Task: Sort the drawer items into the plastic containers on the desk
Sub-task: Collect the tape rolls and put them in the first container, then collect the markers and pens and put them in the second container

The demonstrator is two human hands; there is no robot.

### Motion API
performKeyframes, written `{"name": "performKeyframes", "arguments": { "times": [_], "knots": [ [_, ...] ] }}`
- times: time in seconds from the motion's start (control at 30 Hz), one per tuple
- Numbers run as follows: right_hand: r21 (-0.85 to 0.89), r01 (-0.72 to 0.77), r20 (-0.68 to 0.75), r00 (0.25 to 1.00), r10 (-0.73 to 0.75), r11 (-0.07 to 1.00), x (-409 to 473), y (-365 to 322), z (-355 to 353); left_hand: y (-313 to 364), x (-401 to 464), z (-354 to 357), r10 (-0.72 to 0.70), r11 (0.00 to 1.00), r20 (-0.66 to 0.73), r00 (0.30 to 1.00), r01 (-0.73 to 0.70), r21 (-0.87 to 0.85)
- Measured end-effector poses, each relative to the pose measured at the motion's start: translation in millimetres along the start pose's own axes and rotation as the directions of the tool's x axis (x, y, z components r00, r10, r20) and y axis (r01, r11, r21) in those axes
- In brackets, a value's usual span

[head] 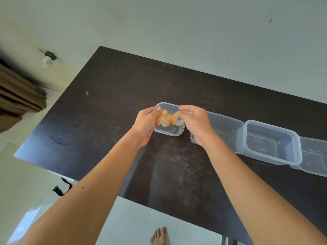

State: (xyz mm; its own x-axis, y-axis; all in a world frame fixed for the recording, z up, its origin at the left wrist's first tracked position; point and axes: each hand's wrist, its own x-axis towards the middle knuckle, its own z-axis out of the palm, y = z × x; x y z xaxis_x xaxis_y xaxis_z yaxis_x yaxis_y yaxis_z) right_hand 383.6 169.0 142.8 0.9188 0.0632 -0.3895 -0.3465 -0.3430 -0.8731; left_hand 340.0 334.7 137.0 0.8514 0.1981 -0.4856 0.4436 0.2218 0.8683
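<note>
Both hands pinch a small bunch of orange and clear tape rolls [169, 118] over the small container [169, 132] at the centre of the frame. Left hand [146, 123] has its fingers curled round the bunch's left end, and right hand [195, 123] nips the right end between thumb and fingertips. Motion blur smears the rolls, so I cannot tell how many there are or whether they are joined together. They appear to sit just above the container's open mouth, or partly inside it; the blur leaves that uncertain.

To the right of centre, a row of larger clear tubs runs along the dark desk [109, 106] toward the right edge of the frame. The nearest tub [228, 128] sits partly behind the right wrist, then comes a deeper tub [270, 142], then one more [315, 156] cut off by the frame edge. All look empty as far as the view shows.

My judgement is that the step in hand is dropping the rolls into the small container. Several things could go wrong. Round rolls let go from a height may bounce or roll over the low rim and away across the desk. That container is light and nothing pins it down, so a knock from either hand could slide or tip it. Letting go with one hand first could swing the bunch sideways, out past the rim. The right wrist is also close to the nearest tub and could nudge it.
</note>
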Motion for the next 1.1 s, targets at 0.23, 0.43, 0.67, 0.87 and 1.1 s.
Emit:
{"name": "performKeyframes", "arguments": {
  "times": [0.23,0.43,0.67,0.87,1.1],
  "knots": [
    [-0.007,0.036,-0.005,0.999,-0.036,0.999,-5,-4,-1,4,-12,1,-0.003,1.000,0.001,1.000,0.003,-0.012],
    [0.032,0.019,0.020,1.000,-0.019,0.999,-14,-2,-6,7,-24,-3,0.011,0.999,-0.030,0.999,-0.013,-0.048],
    [0.107,0.010,0.069,0.997,-0.018,0.994,-59,6,-38,-2,-58,0,0.072,0.989,-0.109,0.991,-0.085,-0.123],
    [0.138,0.050,0.052,0.997,-0.058,0.989,-136,32,-106,-34,-117,37,0.103,0.968,-0.094,0.990,-0.121,-0.221],
    [0.145,0.029,0.056,0.998,-0.037,0.989,-235,117,-208,-101,-213,114,0.081,0.963,-0.035,0.996,-0.087,-0.255]
  ]
}}
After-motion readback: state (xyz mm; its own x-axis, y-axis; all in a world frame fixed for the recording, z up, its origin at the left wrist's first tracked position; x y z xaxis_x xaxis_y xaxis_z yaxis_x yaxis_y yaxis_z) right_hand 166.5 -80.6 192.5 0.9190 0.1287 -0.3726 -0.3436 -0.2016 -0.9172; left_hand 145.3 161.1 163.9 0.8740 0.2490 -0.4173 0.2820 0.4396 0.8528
